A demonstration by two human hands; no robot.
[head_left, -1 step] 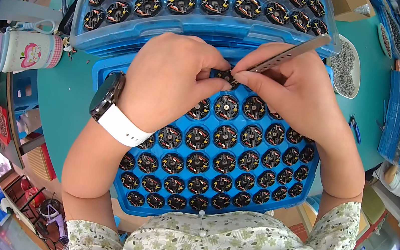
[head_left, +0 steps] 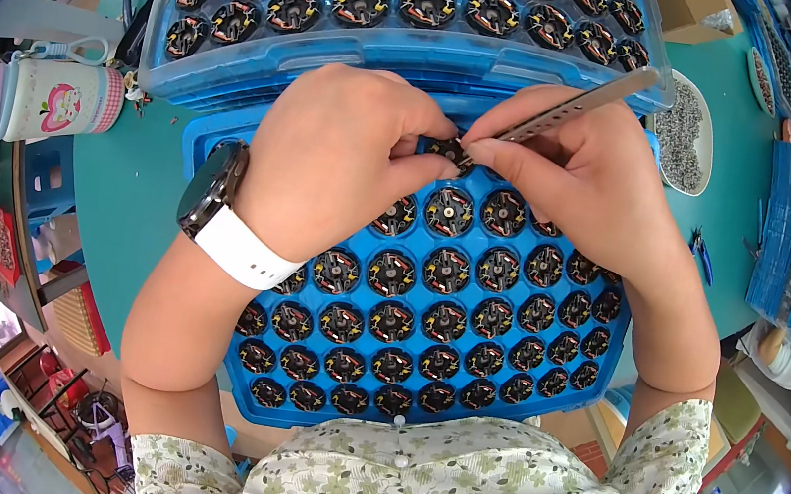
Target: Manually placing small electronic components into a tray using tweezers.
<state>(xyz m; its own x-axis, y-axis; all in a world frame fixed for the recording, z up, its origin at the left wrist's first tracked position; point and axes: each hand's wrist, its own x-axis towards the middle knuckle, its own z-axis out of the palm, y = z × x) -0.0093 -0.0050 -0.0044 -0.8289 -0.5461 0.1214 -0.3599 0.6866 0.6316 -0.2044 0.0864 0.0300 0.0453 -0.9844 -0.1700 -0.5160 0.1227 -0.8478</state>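
My left hand [head_left: 333, 154] pinches a small round black part [head_left: 445, 151] between thumb and forefinger, above the far edge of a blue tray [head_left: 242, 389]. In my right hand [head_left: 589, 178] is a pair of metal tweezers [head_left: 579, 107] with holes along the grip, slanting up to the right. The tweezer tips meet the black part, mostly hidden by my fingertips. Below both hands, rows of round black motor-like parts [head_left: 446, 270] with red, white and yellow wires sit in the tray's round pockets.
Behind my hands stands a stack of blue trays under a clear box [head_left: 401, 56], its top full of similar parts. A white dish [head_left: 682, 135] of small metal pieces lies right, near blue-handled pliers [head_left: 702, 255]. A bottle [head_left: 44, 106] lies left on the green table [head_left: 107, 199].
My right fingers and the tweezers have shifted very slightly to the right. My left hand stays in place on the black part.
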